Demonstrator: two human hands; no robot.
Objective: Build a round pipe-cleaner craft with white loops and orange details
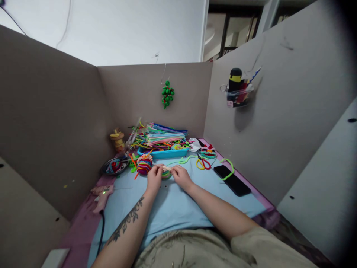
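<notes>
A pale pipe cleaner [166, 168] was pinched between the left hand [154, 178] and right hand [180, 176]; uneven twisting was judged liable to kink it.

Craft things spread on a cloth between three partition walls.

The hands, left [154, 178] and right [180, 176], meet mid-cloth [173, 208] on a small stick [166, 168]. Far behind them sits a tray [163, 153] piled with pipe cleaners [163, 137]. Scissors [203, 163] and a phone [232, 180] lie right; a bowl [114, 166] and glue gun [102, 195] lie left. An ornament [167, 94] hangs on the far wall.
</notes>
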